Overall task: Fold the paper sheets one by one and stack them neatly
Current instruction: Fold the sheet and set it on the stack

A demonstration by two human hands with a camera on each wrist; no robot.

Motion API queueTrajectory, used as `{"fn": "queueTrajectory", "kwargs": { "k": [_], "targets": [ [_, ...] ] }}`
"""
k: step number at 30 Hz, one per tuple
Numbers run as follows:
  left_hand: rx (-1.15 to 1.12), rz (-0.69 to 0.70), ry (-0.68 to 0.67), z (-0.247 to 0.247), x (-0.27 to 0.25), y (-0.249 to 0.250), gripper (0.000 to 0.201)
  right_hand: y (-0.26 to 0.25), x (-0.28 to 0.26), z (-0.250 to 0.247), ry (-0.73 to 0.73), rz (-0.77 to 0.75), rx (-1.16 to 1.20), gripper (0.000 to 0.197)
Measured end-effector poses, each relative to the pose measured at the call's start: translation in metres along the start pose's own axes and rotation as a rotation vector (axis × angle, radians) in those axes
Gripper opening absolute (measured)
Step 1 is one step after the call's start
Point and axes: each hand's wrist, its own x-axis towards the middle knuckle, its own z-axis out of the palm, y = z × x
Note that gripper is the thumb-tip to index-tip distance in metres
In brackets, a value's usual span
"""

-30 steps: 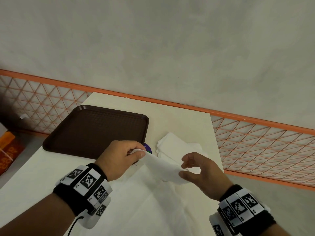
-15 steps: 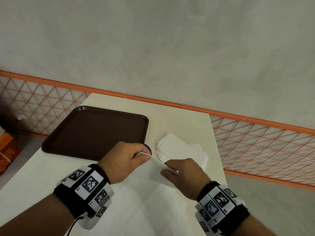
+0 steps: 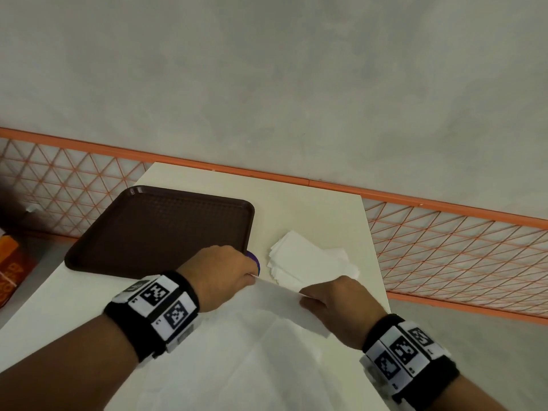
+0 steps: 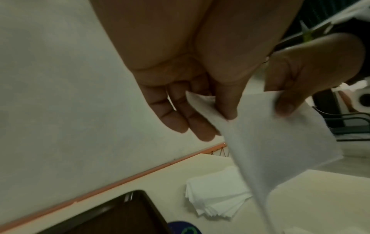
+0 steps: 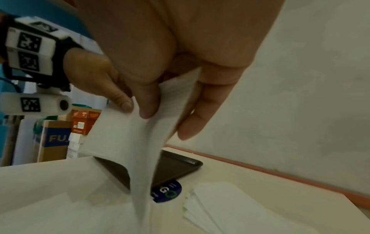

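Observation:
A thin white paper sheet (image 3: 278,298) hangs raised above the table, stretched between both hands. My left hand (image 3: 225,272) pinches its left top corner; in the left wrist view thumb and fingers (image 4: 226,109) clamp the sheet (image 4: 276,136). My right hand (image 3: 335,304) pinches the right top corner, the sheet (image 5: 128,139) doubled between thumb and fingers (image 5: 146,110). A stack of folded white sheets (image 3: 308,259) lies on the table just beyond the hands. More unfolded white paper (image 3: 237,366) lies flat under my wrists.
A dark brown tray (image 3: 160,229) sits on the white table (image 3: 311,215) at the back left. A round blue sticker (image 5: 166,193) shows by the tray's near corner. An orange mesh fence (image 3: 444,241) runs behind the table; cardboard boxes (image 5: 58,139) stand to the left.
My right hand has closed its fingers on the sheet's right corner and moved right. The sheet is now pulled taut between both hands and sits lower.

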Motion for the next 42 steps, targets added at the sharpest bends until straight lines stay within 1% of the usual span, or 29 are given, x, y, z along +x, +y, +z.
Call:
{"fn": "queueTrajectory", "kwargs": {
  "k": [2, 3, 5, 7, 9, 10, 11, 13, 14, 15, 16, 17, 19, 21, 22, 24, 27, 29, 31, 32, 34, 35, 38, 42],
  "targets": [
    [-0.198, -0.029, 0.039, 0.005, -0.004, -0.011, 0.022, 0.019, -0.009, 0.002, 0.000, 0.009, 0.168, 0.026],
    [-0.336, -0.056, 0.073, 0.009, -0.005, -0.014, 0.018, 0.027, -0.013, 0.004, 0.026, 0.040, 0.294, 0.024],
    [-0.620, -0.146, 0.133, 0.019, -0.005, -0.016, 0.012, 0.039, -0.019, 0.007, 0.127, 0.154, 0.612, 0.018],
    [-0.875, -0.245, 0.149, 0.031, -0.001, -0.013, 0.011, 0.046, -0.021, 0.013, 0.222, 0.284, 0.937, 0.018],
    [-1.073, -0.348, 0.169, 0.046, 0.008, -0.007, 0.011, 0.053, -0.019, 0.021, 0.265, 0.370, 1.106, 0.018],
    [-1.137, -0.428, 0.205, 0.054, 0.013, -0.003, 0.012, 0.056, -0.015, 0.025, 0.270, 0.402, 1.144, 0.016],
    [-1.166, -0.537, 0.252, 0.061, 0.018, 0.000, 0.013, 0.061, -0.010, 0.030, 0.275, 0.440, 1.168, 0.015],
    [-1.172, -0.739, 0.327, 0.075, 0.027, 0.003, 0.015, 0.077, 0.004, 0.038, 0.315, 0.535, 1.202, 0.013],
    [-1.153, -0.783, 0.321, 0.081, 0.031, 0.003, 0.016, 0.086, 0.012, 0.040, 0.343, 0.582, 1.208, 0.013],
    [-1.110, -0.784, 0.281, 0.088, 0.034, 0.003, 0.016, 0.096, 0.021, 0.041, 0.369, 0.619, 1.206, 0.013],
    [-1.045, -0.743, 0.218, 0.094, 0.036, 0.004, 0.015, 0.106, 0.030, 0.042, 0.388, 0.647, 1.196, 0.013],
    [-0.959, -0.670, 0.145, 0.101, 0.040, 0.004, 0.014, 0.116, 0.039, 0.043, 0.397, 0.671, 1.187, 0.012],
    [-0.727, -0.486, -0.009, 0.109, 0.049, 0.007, 0.010, 0.130, 0.059, 0.046, 0.406, 0.706, 1.161, 0.009],
    [-0.523, -0.327, -0.138, 0.113, 0.058, 0.013, 0.018, 0.141, 0.078, 0.050, 0.407, 0.728, 1.092, 0.010],
    [-0.443, -0.263, -0.195, 0.115, 0.063, 0.017, 0.025, 0.143, 0.086, 0.053, 0.398, 0.736, 1.020, 0.011],
    [-0.282, -0.146, -0.303, 0.120, 0.072, 0.024, 0.036, 0.147, 0.100, 0.058, 0.356, 0.753, 0.797, 0.016],
    [0.016, 0.014, -0.444, 0.126, 0.083, 0.034, 0.045, 0.147, 0.113, 0.068, 0.260, 0.750, 0.495, 0.023],
    [0.131, 0.052, -0.480, 0.130, 0.087, 0.037, 0.045, 0.146, 0.116, 0.074, 0.194, 0.747, 0.374, 0.018],
    [0.170, 0.060, -0.478, 0.133, 0.089, 0.038, 0.041, 0.147, 0.117, 0.079, 0.128, 0.761, 0.295, 0.016],
    [0.179, 0.056, -0.472, 0.134, 0.089, 0.039, 0.039, 0.147, 0.117, 0.080, 0.099, 0.773, 0.269, 0.018],
    [0.191, 0.049, -0.458, 0.133, 0.090, 0.040, 0.037, 0.149, 0.116, 0.083, 0.058, 0.802, 0.244, 0.029],
    [0.197, 0.046, -0.453, 0.132, 0.090, 0.041, 0.036, 0.149, 0.116, 0.083, 0.053, 0.812, 0.235, 0.034],
    [0.220, 0.044, -0.458, 0.129, 0.089, 0.045, 0.036, 0.146, 0.114, 0.082, 0.085, 0.798, 0.204, 0.039],
    [0.252, 0.053, -0.501, 0.125, 0.085, 0.048, 0.024, 0.141, 0.107, 0.076, 0.131, 0.796, 0.203, 0.055]
  ]
}}
